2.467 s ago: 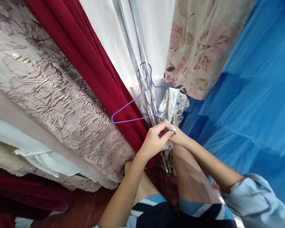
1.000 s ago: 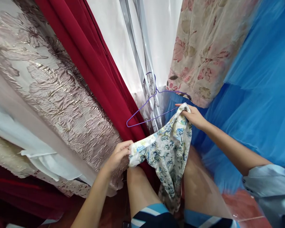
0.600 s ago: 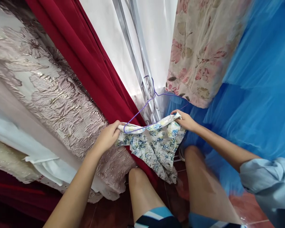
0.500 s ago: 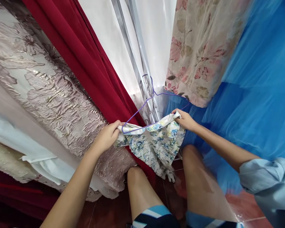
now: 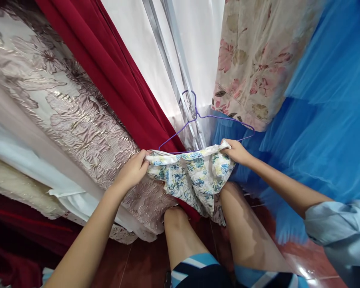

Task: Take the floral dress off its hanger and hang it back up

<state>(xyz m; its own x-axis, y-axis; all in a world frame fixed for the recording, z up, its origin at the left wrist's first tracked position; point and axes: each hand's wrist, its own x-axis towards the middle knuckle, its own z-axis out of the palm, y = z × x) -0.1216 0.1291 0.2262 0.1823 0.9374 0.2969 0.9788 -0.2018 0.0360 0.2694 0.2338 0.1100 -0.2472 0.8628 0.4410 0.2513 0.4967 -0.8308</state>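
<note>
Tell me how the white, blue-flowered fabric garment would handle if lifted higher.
The white, blue-flowered fabric garment would likely be floppy: it hangs in loose folds between the left hand and right hand. It's probably light, too, since only its top edge is pinched.

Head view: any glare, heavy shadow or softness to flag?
Head view: glare on the tiled floor, lower right; head view: blue tulle soft at right; head view: dark red fabric sunk in shadow, lower left; head view: held floral garment fairly clear.
</note>
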